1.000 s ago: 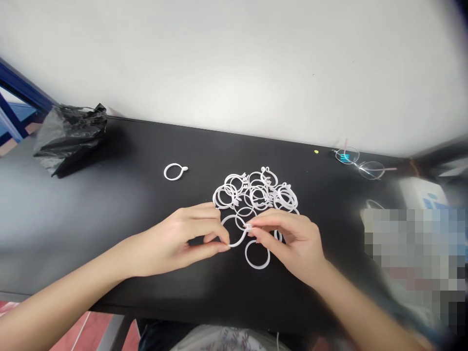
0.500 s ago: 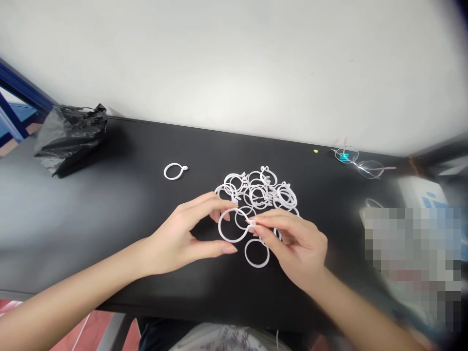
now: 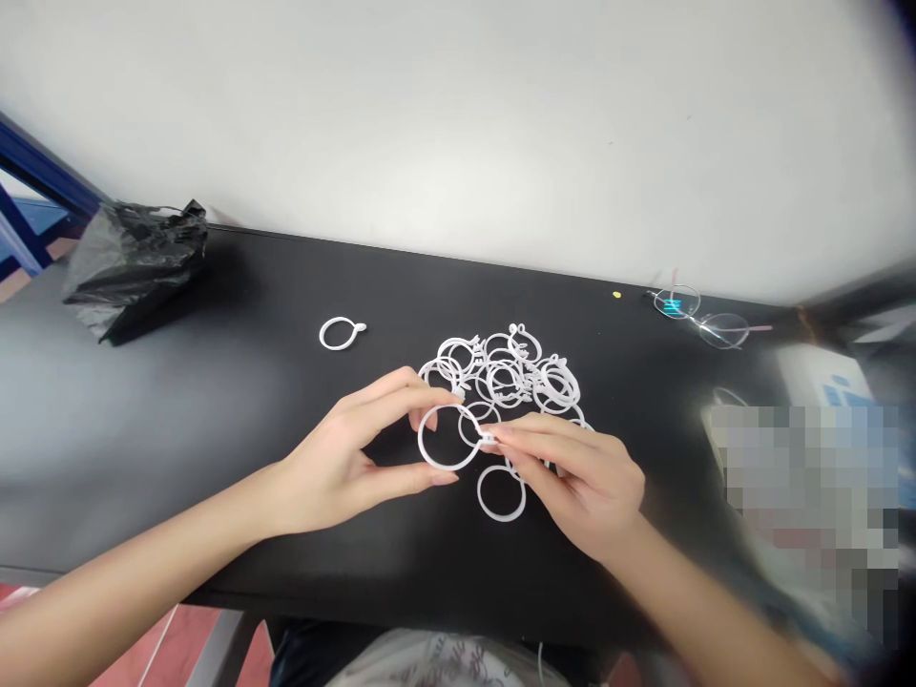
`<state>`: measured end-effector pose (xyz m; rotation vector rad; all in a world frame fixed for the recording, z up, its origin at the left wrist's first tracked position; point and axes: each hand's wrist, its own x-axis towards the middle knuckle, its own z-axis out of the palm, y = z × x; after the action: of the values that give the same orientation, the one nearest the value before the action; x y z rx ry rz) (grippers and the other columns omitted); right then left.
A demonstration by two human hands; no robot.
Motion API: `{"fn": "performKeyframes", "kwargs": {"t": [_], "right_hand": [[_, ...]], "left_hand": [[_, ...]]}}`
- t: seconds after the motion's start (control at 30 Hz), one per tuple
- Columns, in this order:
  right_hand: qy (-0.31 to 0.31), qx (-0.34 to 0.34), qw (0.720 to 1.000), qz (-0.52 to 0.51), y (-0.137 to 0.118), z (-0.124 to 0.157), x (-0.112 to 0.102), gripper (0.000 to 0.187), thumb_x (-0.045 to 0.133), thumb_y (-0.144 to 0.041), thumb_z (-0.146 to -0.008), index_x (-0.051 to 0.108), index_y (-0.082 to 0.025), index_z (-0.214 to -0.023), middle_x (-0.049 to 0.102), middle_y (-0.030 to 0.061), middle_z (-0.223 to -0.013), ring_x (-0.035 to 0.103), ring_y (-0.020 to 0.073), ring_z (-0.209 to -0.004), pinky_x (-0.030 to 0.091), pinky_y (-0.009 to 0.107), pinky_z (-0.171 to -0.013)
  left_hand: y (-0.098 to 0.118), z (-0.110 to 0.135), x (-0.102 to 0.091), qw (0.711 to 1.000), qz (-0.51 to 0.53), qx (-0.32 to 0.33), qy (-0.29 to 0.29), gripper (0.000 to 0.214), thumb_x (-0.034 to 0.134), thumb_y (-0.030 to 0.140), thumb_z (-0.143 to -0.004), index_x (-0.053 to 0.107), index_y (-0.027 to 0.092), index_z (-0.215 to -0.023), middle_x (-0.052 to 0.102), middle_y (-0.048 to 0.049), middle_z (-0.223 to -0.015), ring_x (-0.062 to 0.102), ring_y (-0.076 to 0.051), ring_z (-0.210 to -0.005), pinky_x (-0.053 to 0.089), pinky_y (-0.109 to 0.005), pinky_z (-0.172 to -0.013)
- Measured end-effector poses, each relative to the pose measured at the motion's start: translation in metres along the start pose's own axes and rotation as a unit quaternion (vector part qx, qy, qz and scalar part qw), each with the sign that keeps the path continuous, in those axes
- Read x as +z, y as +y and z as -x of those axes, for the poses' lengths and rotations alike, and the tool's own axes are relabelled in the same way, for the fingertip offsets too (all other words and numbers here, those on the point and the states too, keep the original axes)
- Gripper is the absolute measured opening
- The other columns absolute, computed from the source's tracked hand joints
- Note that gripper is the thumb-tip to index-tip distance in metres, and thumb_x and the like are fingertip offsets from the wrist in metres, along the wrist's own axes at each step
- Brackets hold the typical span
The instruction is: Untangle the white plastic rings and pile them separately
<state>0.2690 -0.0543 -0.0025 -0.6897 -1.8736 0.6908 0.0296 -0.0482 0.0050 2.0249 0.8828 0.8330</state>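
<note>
A white plastic curtain ring [image 3: 429, 460] with a small clasp hangs just above the black table top [image 3: 429, 286]. My right hand [image 3: 572, 477] pinches its clasp between thumb and fingertips. My left hand [image 3: 350, 458] curves around the ring's left side, with fingers at its upper edge and thumb tip just below it. A tangled pile of similar rings [image 3: 501, 374] lies right behind the held ring, nearly touching my left fingertips. Another ring [image 3: 501, 494] lies flat under my right hand, and a lone ring [image 3: 342, 333] rests farther left.
A crumpled black plastic bag [image 3: 133, 267] sits at the table's back left, against a white wall. Clear-framed eyeglasses [image 3: 701, 317] lie at the back right. A white box [image 3: 816, 377] stands at the right, beside a pixelated blur.
The held ring has shifted slightly left and now shows rounder. My left hand has parted from its pinch, with fingers moved up around the ring. My right hand keeps the clasp.
</note>
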Motion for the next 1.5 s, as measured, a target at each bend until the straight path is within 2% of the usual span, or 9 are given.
{"fn": "performKeyframes", "kwargs": {"t": [0.23,0.67,0.8,0.93,1.07,1.2,1.3,1.4,1.5], "right_hand": [[0.025,-0.005,1.0,0.004,-0.002,0.004,0.004,0.041,0.064,0.004,-0.083,0.071,-0.021,-0.115,0.078,0.0052,-0.097,0.075,0.0152,-0.079,0.064,0.023,-0.067],[0.004,0.026,0.998,-0.055,0.0,0.004,0.004,0.039,0.063,0.006,-0.082,0.072,-0.02,-0.111,0.078,0.0056,-0.095,0.074,0.0132,-0.083,0.062,0.021,-0.07],[0.0,0.052,0.997,-0.058,0.006,0.006,0.002,0.045,0.066,-0.001,-0.083,0.067,-0.023,-0.123,0.076,0.007,-0.107,0.073,0.017,-0.09,0.063,0.03,-0.08],[0.048,0.088,0.994,-0.05,0.01,0.008,-0.002,0.043,0.06,-0.007,-0.088,0.064,-0.027,-0.126,0.073,0.0041,-0.113,0.072,0.0152,-0.089,0.063,0.029,-0.077],[0.073,0.084,0.994,-0.014,0.009,0.006,-0.007,0.032,0.059,-0.009,-0.089,0.069,-0.025,-0.116,0.075,0.0025,-0.098,0.071,0.0136,-0.081,0.062,0.027,-0.072],[0.068,0.076,0.995,0.007,0.006,0.005,-0.009,0.025,0.058,-0.011,-0.09,0.07,-0.022,-0.109,0.073,0.0024,-0.086,0.07,0.0135,-0.073,0.061,0.027,-0.066],[0.073,0.062,0.995,0.014,0.007,0.005,-0.008,0.024,0.058,-0.01,-0.089,0.071,-0.021,-0.107,0.073,0.0027,-0.084,0.069,0.0137,-0.069,0.06,0.027,-0.063],[0.087,0.046,0.995,0.021,0.009,0.004,-0.006,0.023,0.059,-0.009,-0.088,0.071,-0.02,-0.104,0.073,0.0029,-0.083,0.069,0.0141,-0.067,0.06,0.028,-0.061],[0.1,0.046,0.993,0.037,0.012,0.003,-0.006,0.021,0.058,-0.009,-0.089,0.071,-0.02,-0.1,0.073,0.0032,-0.082,0.068,0.0136,-0.064,0.059,0.027,-0.059]], "left_hand": [[0.0,0.001,0.004,0.999,0.036,0.01,0.001,0.047,0.072,0.018,-0.086,0.053,0.024,-0.128,0.054,-0.0006,-0.094,0.054,-0.013,-0.088,0.048,-0.026,-0.082],[0.0,-0.001,0.002,0.999,0.034,-0.001,-0.009,0.042,0.073,0.022,-0.085,0.056,0.023,-0.123,0.056,-0.0007,-0.093,0.056,-0.013,-0.086,0.049,-0.025,-0.079],[-0.007,-0.008,-0.018,0.994,-0.102,0.015,0.039,0.039,0.074,0.029,-0.084,0.058,0.021,-0.118,0.061,-0.0044,-0.103,0.058,-0.017,-0.094,0.049,-0.03,-0.086],[-0.029,-0.012,-0.049,0.94,-0.322,-0.015,0.111,0.032,0.061,0.035,-0.091,0.058,0.018,-0.117,0.058,-0.0097,-0.112,0.055,-0.024,-0.104,0.046,-0.04,-0.093],[-0.057,-0.006,-0.069,0.914,-0.4,-0.056,0.031,0.035,0.057,0.046,-0.091,0.059,0.02,-0.113,0.053,-0.0129,-0.128,0.049,-0.031,-0.117,0.041,-0.051,-0.101],[-0.072,0.0,-0.071,0.912,-0.397,-0.108,0.006,0.038,0.057,0.055,-0.087,0.058,0.02,-0.102,0.049,-0.0151,-0.134,0.045,-0.034,-0.123,0.041,-0.056,-0.101],[-0.071,0.0,-0.072,0.915,-0.387,-0.112,0.007,0.041,0.059,0.056,-0.085,0.057,0.02,-0.105,0.047,-0.0153,-0.137,0.044,-0.034,-0.125,0.041,-0.056,-0.101],[-0.064,-0.001,-0.07,0.924,-0.371,-0.094,0.004,0.048,0.062,0.054,-0.084,0.054,0.02,-0.118,0.046,-0.0156,-0.139,0.043,-0.034,-0.127,0.041,-0.057,-0.103],[-0.054,-0.004,-0.057,0.944,-0.324,-0.063,-0.005,0.048,0.061,0.049,-0.088,0.051,0.02,-0.125,0.045,-0.0156,-0.141,0.042,-0.032,-0.13,0.039,-0.055,-0.107]]}}
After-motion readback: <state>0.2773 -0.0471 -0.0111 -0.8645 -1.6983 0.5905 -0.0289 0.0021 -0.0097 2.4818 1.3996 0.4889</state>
